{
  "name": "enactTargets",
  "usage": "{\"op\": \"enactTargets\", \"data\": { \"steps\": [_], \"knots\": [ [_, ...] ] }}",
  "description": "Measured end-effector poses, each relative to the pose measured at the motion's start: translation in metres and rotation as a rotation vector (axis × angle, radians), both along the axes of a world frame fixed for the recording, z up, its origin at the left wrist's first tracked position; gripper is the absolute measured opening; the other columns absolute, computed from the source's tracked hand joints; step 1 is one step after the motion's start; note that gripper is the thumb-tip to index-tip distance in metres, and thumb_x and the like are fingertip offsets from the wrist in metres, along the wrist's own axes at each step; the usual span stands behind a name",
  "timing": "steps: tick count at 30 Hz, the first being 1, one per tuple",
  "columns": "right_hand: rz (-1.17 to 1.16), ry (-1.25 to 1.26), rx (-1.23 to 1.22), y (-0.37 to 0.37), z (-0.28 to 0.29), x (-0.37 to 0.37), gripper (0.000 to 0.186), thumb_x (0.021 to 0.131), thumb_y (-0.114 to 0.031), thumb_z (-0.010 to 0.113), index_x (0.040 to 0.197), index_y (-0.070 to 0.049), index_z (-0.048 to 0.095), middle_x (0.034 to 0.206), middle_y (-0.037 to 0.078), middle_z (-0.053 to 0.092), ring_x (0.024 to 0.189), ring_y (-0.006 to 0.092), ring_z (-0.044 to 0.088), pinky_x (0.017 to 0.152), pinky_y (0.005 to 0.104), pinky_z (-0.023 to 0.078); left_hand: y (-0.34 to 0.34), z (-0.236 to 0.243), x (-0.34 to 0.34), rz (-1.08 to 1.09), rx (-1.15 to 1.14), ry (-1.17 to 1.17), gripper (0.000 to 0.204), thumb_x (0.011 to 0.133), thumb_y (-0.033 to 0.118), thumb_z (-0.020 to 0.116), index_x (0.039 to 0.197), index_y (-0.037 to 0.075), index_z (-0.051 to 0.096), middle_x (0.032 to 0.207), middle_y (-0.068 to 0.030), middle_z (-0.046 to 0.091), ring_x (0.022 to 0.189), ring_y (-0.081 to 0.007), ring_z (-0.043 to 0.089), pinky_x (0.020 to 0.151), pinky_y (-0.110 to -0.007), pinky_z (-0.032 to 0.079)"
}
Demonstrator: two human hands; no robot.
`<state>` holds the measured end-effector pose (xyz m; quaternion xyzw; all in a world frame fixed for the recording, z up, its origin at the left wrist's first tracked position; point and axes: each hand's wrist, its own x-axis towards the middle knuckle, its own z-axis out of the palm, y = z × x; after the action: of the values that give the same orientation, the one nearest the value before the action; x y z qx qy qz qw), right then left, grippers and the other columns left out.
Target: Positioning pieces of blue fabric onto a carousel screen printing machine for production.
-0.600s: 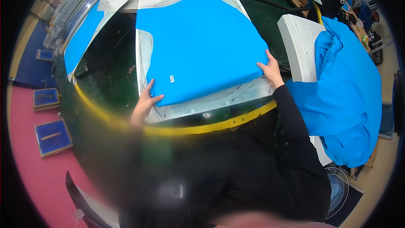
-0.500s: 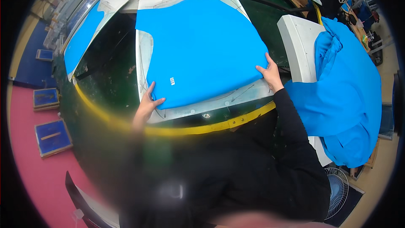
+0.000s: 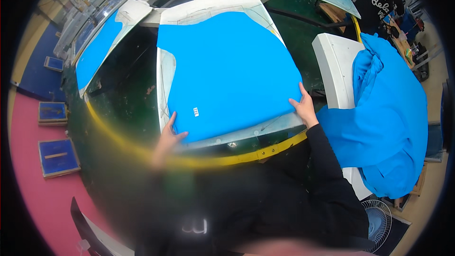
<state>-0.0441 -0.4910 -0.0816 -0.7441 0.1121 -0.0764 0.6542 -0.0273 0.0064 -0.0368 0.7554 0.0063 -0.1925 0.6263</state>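
Observation:
A bright blue cut fabric piece [image 3: 232, 71] with a small white label lies flat on a pale board [image 3: 208, 7], whose marked rim shows around it. At the near left corner of the fabric is my left hand [image 3: 167, 141], thumb and forefinger spread and touching its edge. My right hand [image 3: 305, 108] rests at the near right corner, its thumb on the fabric and its forefinger stretched along the side. The remaining fingers of both hands are partly hidden.
Bunched blue fabric [image 3: 388, 118] hangs over a white stand [image 3: 334, 68] on the right. Another board with a blue piece [image 3: 99, 50] is at left. A yellow curved rail [image 3: 246, 156] runs before me. A fan [image 3: 377, 223] stands lower right; a person [image 3: 379, 4] is far right.
The whole view has shifted, so the board and fabric appear lower. Both hands stay at the same corners of the fabric.

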Motion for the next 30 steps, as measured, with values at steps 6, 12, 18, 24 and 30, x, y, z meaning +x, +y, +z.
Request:
{"op": "enactTargets", "data": {
  "steps": [6, 12, 18, 24, 30],
  "knots": [
    [0.019, 0.022, -0.033, -0.003, -0.001, -0.005, 0.08, 0.079, 0.01, 0.063, 0.145, 0.004, 0.019, 0.146, 0.022, 0.03, 0.13, 0.0251, 0.038, 0.104, 0.0328, 0.035, -0.001, 0.0, -0.004, -0.032, 0.055, -0.018, 0.094, 0.071, -0.012, 0.07, 0.147, 0.002, 0.017, 0.146, -0.0202, 0.029, 0.128, -0.0268, 0.04, 0.104, -0.036, 0.037],
    [-0.074, 0.212, 0.264, 0.012, 0.032, -0.008, 0.08, 0.079, 0.013, 0.06, 0.146, 0.002, 0.017, 0.145, 0.021, 0.033, 0.127, 0.025, 0.042, 0.103, 0.0333, 0.037, 0.012, -0.014, -0.006, -0.085, 0.207, -0.075, 0.096, 0.071, -0.009, 0.072, 0.148, 0.002, 0.016, 0.146, -0.0211, 0.03, 0.126, -0.0267, 0.042, 0.104, -0.036, 0.038],
    [0.008, 0.0, -0.322, -0.01, -0.015, -0.007, 0.079, 0.078, 0.006, 0.065, 0.145, -0.002, 0.025, 0.144, 0.021, 0.035, 0.129, 0.0261, 0.04, 0.102, 0.0328, 0.038, 0.0, -0.01, -0.002, -0.073, 0.162, -0.108, 0.095, 0.07, -0.002, 0.075, 0.147, 0.002, 0.019, 0.143, -0.0228, 0.034, 0.127, -0.0282, 0.041, 0.104, -0.035, 0.037],
    [-0.06, -0.054, -0.526, 0.008, -0.002, -0.015, 0.071, 0.077, 0.002, 0.067, 0.141, -0.012, 0.041, 0.126, 0.008, 0.05, 0.074, 0.0134, 0.05, 0.066, 0.0249, 0.043, -0.013, -0.004, -0.011, 0.027, 0.324, -0.198, 0.093, 0.069, 0.0, 0.076, 0.145, 0.0, 0.022, 0.137, -0.0237, 0.039, 0.127, -0.0298, 0.042, 0.105, -0.034, 0.036],
    [-0.114, 0.038, -0.417, 0.014, -0.007, -0.023, 0.058, 0.078, 0.003, 0.066, 0.133, -0.007, 0.05, 0.121, 0.006, 0.051, 0.06, 0.0072, 0.039, 0.058, 0.0229, 0.041, -0.005, 0.005, -0.013, 0.12, 0.212, -0.105, 0.091, 0.07, -0.003, 0.075, 0.145, -0.001, 0.023, 0.137, -0.0248, 0.042, 0.119, -0.0289, 0.05, 0.095, -0.033, 0.046]
  ]
}}
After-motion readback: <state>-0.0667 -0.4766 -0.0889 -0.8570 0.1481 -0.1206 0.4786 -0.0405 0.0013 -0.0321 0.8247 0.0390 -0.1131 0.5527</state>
